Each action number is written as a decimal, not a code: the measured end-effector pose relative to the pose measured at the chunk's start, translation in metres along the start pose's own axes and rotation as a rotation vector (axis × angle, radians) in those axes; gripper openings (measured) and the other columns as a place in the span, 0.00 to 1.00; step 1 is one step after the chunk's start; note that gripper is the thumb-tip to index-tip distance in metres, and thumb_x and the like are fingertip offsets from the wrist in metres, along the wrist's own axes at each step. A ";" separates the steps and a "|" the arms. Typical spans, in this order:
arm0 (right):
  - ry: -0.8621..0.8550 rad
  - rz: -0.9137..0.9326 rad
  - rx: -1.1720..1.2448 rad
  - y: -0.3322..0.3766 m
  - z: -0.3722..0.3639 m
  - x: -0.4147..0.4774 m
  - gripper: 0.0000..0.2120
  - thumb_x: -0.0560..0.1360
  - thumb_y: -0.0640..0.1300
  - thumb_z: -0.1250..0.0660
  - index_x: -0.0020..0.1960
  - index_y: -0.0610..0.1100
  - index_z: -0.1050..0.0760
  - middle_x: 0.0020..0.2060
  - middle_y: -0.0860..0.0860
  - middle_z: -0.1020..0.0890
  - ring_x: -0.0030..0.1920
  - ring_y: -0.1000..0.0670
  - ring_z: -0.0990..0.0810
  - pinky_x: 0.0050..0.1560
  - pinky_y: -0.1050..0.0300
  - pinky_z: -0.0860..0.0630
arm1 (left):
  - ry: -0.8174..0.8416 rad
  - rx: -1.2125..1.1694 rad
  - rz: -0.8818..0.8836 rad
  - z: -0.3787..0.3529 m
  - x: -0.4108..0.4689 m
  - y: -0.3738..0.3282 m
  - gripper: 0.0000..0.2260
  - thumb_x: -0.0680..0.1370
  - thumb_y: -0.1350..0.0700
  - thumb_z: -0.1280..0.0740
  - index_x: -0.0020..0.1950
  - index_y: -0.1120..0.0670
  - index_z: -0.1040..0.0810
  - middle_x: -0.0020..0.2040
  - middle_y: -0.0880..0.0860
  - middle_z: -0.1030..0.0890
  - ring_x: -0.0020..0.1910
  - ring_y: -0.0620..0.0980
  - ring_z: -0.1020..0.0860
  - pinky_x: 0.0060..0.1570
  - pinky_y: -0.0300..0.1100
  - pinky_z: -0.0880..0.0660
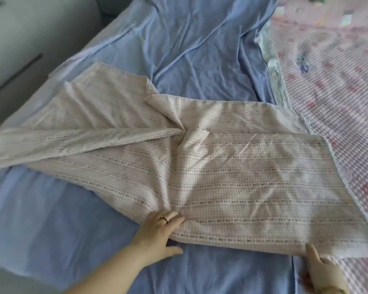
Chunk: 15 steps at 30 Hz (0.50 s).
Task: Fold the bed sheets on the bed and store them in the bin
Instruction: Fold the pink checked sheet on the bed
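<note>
A pink checked bed sheet [232, 177] with rows of small dark marks lies partly folded across the bed, its left part bunched and twisted toward the middle. It rests on a wrinkled blue sheet [189, 49] that covers the mattress. My left hand [160, 230], with a ring on one finger, grips the sheet's near edge where the folds gather, thumb stretched out over the blue sheet. My right hand [319, 266] holds the near right corner of the pink sheet, thumb up against its edge. No bin is in view.
A pink and white textured quilt [331, 85] with a pale trim lies along the right side of the bed. To the left, past the bed's edge, stands grey furniture [26, 39]. The image is blurred.
</note>
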State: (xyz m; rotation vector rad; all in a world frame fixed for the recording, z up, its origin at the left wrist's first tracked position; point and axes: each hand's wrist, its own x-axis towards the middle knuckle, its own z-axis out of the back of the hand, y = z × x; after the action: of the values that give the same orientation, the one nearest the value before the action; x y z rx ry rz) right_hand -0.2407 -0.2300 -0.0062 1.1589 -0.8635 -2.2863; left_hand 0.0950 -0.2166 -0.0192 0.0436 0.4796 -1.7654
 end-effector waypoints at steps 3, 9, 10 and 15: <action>-0.003 0.069 0.059 0.009 -0.020 -0.022 0.29 0.79 0.34 0.43 0.18 0.38 0.33 0.24 0.41 0.27 0.35 0.44 0.31 0.21 0.61 0.42 | -0.124 -0.097 0.123 0.009 -0.026 0.011 0.29 0.67 0.35 0.47 0.63 0.48 0.30 0.61 0.49 0.23 0.59 0.47 0.26 0.48 0.41 0.21; 0.147 0.288 -0.178 0.011 -0.094 -0.051 0.08 0.74 0.36 0.36 0.37 0.37 0.27 0.21 0.50 0.23 0.22 0.46 0.26 0.20 0.58 0.30 | -0.440 -0.262 0.564 0.026 -0.073 0.101 0.23 0.76 0.49 0.36 0.66 0.61 0.29 0.64 0.64 0.27 0.59 0.64 0.24 0.55 0.54 0.26; 0.179 0.330 -0.185 0.015 -0.110 -0.057 0.04 0.74 0.36 0.35 0.40 0.37 0.26 0.24 0.51 0.21 0.22 0.50 0.25 0.23 0.61 0.29 | -0.452 -0.294 0.644 0.032 -0.080 0.119 0.24 0.76 0.54 0.34 0.70 0.60 0.33 0.69 0.63 0.32 0.65 0.62 0.30 0.62 0.52 0.31; 0.334 0.616 -0.262 0.056 -0.216 -0.129 0.09 0.73 0.35 0.34 0.44 0.49 0.28 0.37 0.50 0.22 0.34 0.56 0.24 0.35 0.63 0.31 | -0.538 -0.427 0.855 0.049 -0.108 0.223 0.29 0.74 0.62 0.32 0.72 0.65 0.40 0.72 0.63 0.38 0.72 0.60 0.39 0.68 0.49 0.41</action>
State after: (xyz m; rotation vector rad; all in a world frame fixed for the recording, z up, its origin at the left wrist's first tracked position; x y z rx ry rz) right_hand 0.0146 -0.2613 0.0061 0.9514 -0.6502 -1.5940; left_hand 0.3434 -0.1708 -0.0097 -0.4553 0.3509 -0.7633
